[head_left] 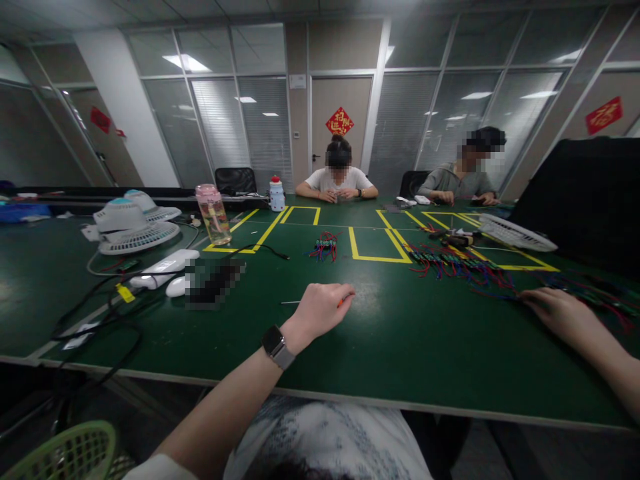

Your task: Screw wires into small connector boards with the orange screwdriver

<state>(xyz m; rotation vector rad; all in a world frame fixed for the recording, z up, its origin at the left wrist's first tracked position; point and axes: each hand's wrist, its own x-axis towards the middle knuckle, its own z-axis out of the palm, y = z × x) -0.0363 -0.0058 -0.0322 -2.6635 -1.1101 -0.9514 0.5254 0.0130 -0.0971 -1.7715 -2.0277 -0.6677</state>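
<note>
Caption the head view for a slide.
Left hand grips a thin stick on the table; right hand rests by coloured wires.

The left hand hides most of what it pinches, perhaps a thin orange-tipped tool. A blurred patch masks something on the bench.

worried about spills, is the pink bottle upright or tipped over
Upright: the pink bottle stands on its base on the green table, cap on top.

You can make out gold Chinese characters on the red diamond sign on the door, probably too small to read. The red sign far right is equally illegible.
</note>
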